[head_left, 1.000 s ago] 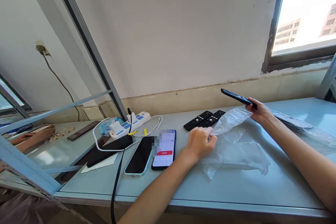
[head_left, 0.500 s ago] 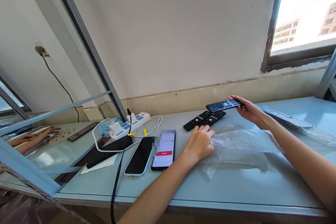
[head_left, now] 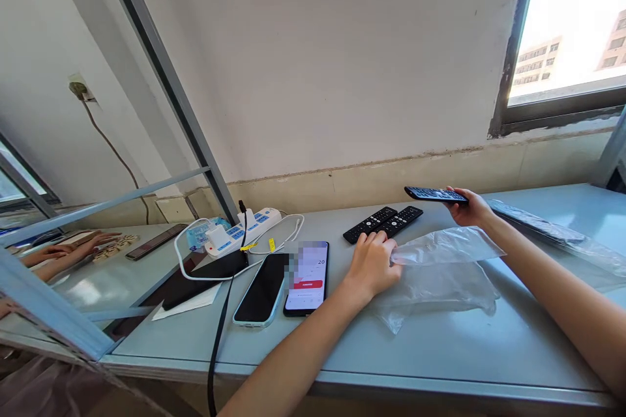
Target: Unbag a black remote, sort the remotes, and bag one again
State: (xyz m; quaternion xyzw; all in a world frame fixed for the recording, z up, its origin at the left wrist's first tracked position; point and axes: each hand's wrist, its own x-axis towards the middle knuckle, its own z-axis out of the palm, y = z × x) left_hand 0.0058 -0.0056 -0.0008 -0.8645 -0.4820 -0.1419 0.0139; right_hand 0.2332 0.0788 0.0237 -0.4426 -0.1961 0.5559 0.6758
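Observation:
A black remote is held at its right end by my right hand, raised above the back of the table. My left hand is closed on the edge of a clear plastic bag, which spreads to the right over the table; its fingertips are at the lower ends of two black remotes. Those remotes, a left one and a right one, lie side by side and slanted, buttons up. Further right lies a clear plastic package, partly behind my right forearm.
Left of my left hand lie a lit phone and a dark-screened phone. Behind them are a white power strip and cables. A metal frame post rises at left; beyond it, another person's hands rest at a table.
My right hand has carried its remote a little to the right, and the remote is now seen flatter, more edge-on. The bag's right part has shifted slightly. My left hand stays in place.

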